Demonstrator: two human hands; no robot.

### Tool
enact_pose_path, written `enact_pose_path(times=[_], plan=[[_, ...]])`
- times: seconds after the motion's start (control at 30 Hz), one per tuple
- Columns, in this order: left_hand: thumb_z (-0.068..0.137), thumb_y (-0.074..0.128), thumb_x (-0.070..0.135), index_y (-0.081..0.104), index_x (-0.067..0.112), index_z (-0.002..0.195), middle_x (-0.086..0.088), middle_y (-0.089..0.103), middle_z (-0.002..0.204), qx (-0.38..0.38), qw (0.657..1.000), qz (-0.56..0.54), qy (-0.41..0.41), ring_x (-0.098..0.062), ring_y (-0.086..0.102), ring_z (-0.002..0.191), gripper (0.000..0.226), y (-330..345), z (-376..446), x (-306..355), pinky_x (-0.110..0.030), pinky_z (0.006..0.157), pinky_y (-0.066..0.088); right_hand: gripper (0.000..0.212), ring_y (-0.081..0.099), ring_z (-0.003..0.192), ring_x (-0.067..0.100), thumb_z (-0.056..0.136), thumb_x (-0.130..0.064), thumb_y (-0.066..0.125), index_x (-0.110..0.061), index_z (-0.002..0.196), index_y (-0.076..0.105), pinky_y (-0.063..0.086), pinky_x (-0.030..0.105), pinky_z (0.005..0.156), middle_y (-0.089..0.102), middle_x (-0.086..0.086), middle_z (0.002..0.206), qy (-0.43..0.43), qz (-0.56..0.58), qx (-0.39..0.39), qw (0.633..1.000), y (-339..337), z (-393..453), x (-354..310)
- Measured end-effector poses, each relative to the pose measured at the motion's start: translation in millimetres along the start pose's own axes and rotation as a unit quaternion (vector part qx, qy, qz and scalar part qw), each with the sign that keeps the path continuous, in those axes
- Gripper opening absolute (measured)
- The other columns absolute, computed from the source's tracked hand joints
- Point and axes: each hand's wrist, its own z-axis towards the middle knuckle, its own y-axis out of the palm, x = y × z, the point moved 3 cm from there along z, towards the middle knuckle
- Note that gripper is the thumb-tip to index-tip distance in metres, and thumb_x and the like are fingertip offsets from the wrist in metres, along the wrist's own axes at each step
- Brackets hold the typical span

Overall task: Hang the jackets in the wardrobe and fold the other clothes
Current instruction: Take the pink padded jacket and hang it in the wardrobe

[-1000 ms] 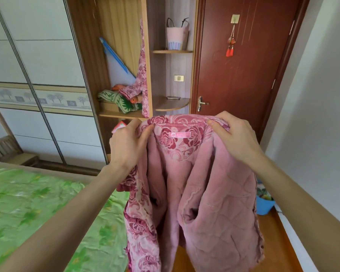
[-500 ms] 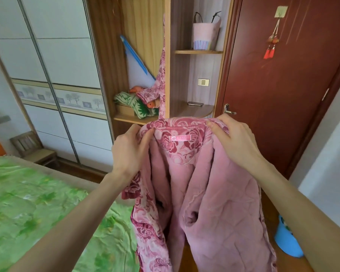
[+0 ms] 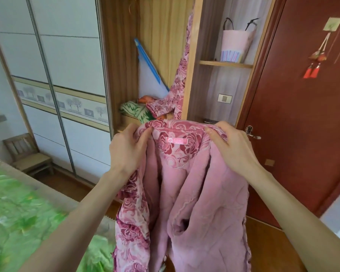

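A pink jacket [image 3: 194, 193] with a rose-patterned outside and plush pink lining hangs in front of me, its lining and collar label facing me. My left hand [image 3: 129, 148] grips the left side of the collar. My right hand [image 3: 232, 148] grips the right side. The open wardrobe compartment [image 3: 161, 46] stands straight ahead behind the jacket. A second rose-patterned garment [image 3: 182, 83] hangs inside it along the wooden divider. No hanger shows in the held jacket.
Folded green and orange cloth [image 3: 135, 111] lies on the wardrobe shelf beside a blue-edged bag [image 3: 149, 75]. White sliding doors [image 3: 67, 75] stand left, a small wooden chair [image 3: 28, 154] below them. The green bed [image 3: 18, 222] is at lower left, a red door [image 3: 302, 114] right.
The view has come closer to the wardrobe and swung left; the red door has slid toward the right edge. Both hands keep the same hold on the collar.
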Motion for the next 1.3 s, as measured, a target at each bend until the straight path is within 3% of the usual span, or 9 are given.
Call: enact_pose_path(times=[0.27, 0.5, 0.67, 0.73, 0.83, 0.97, 1.1, 1.2, 1.3], plan=[[0.100, 0.060, 0.053, 0.050, 0.018, 0.077, 0.005, 0.055, 0.063, 0.033, 0.999, 0.030, -0.002, -0.027, 0.054, 0.064, 0.043, 33, 71, -45, -0.040, 0.059, 0.041, 0.030, 0.062, 0.080, 0.012, 0.106, -0.046, 0.054, -0.018, 0.101, 0.063, 0.051, 0.043, 0.076, 0.066, -0.004, 0.084, -0.021, 0.070, 0.007, 0.997, 66, 91, 31], [0.100, 0.060, 0.054, 0.048, 0.022, 0.074, 0.005, 0.055, 0.063, 0.072, 0.994, 0.064, -0.050, -0.028, 0.055, 0.066, 0.043, 71, 119, -87, -0.039, 0.059, 0.040, 0.037, 0.061, 0.081, 0.029, 0.105, -0.043, 0.057, -0.007, 0.098, 0.061, 0.047, 0.044, 0.079, 0.066, 0.012, 0.084, -0.061, 0.138, -0.029, 0.988, 134, 177, 72], [0.100, 0.061, 0.053, 0.044, 0.019, 0.075, 0.004, 0.052, 0.060, 0.074, 0.980, 0.173, -0.061, -0.021, 0.050, 0.058, 0.045, 104, 157, -111, -0.036, 0.055, 0.037, 0.034, 0.044, 0.066, 0.011, 0.105, -0.036, 0.059, -0.016, 0.080, 0.048, 0.037, 0.031, 0.064, 0.048, -0.001, 0.069, -0.093, 0.189, -0.068, 0.975, 190, 239, 103], [0.100, 0.061, 0.051, 0.040, 0.021, 0.072, 0.004, 0.050, 0.057, 0.077, 0.975, 0.200, -0.059, -0.017, 0.047, 0.054, 0.045, 119, 177, -119, -0.035, 0.053, 0.035, 0.032, 0.047, 0.066, 0.011, 0.104, -0.038, 0.059, -0.015, 0.083, 0.050, 0.037, 0.031, 0.065, 0.050, -0.004, 0.069, -0.101, 0.202, -0.088, 0.970, 214, 266, 115], [0.100, 0.062, 0.049, 0.033, 0.029, 0.069, 0.008, 0.044, 0.054, 0.094, 0.966, 0.232, -0.065, -0.011, 0.042, 0.049, 0.048, 153, 203, -131, -0.030, 0.049, 0.029, 0.025, 0.050, 0.064, 0.003, 0.104, -0.036, 0.061, -0.029, 0.081, 0.051, 0.040, 0.029, 0.066, 0.054, -0.012, 0.068, -0.123, 0.240, -0.106, 0.957, 246, 302, 130], [0.099, 0.065, 0.054, 0.029, 0.029, 0.067, 0.010, 0.043, 0.052, 0.118, 0.950, 0.275, -0.090, -0.016, 0.038, 0.048, 0.054, 201, 225, -147, -0.032, 0.050, 0.027, 0.021, 0.050, 0.058, 0.009, 0.105, -0.037, 0.059, -0.025, 0.088, 0.056, 0.040, 0.032, 0.062, 0.055, -0.004, 0.065, -0.157, 0.281, -0.134, 0.937, 284, 335, 146], [0.098, 0.065, 0.053, 0.033, 0.028, 0.068, 0.009, 0.047, 0.053, 0.161, 0.941, 0.277, -0.111, -0.025, 0.045, 0.051, 0.050, 222, 233, -161, -0.035, 0.053, 0.036, 0.014, 0.048, 0.053, 0.004, 0.105, -0.034, 0.060, -0.024, 0.095, 0.058, 0.031, 0.017, 0.054, 0.053, -0.013, 0.062, -0.161, 0.318, -0.149, 0.922, 313, 363, 169], [0.098, 0.065, 0.055, 0.044, 0.021, 0.072, 0.007, 0.051, 0.054, 0.194, 0.934, 0.275, -0.122, -0.028, 0.053, 0.053, 0.047, 222, 237, -167, -0.038, 0.053, 0.042, 0.018, 0.056, 0.063, 0.008, 0.105, -0.035, 0.060, -0.019, 0.098, 0.060, 0.046, 0.031, 0.062, 0.062, -0.006, 0.072, -0.151, 0.344, -0.132, 0.917, 330, 383, 182], [0.099, 0.066, 0.048, 0.038, 0.022, 0.068, 0.006, 0.045, 0.052, 0.226, 0.925, 0.272, -0.135, -0.021, 0.047, 0.051, 0.049, 219, 241, -165, -0.036, 0.053, 0.033, 0.021, 0.061, 0.073, 0.011, 0.106, -0.036, 0.059, -0.016, 0.099, 0.061, 0.050, 0.038, 0.074, 0.066, -0.003, 0.080, -0.137, 0.363, -0.114, 0.915, 341, 402, 186]])
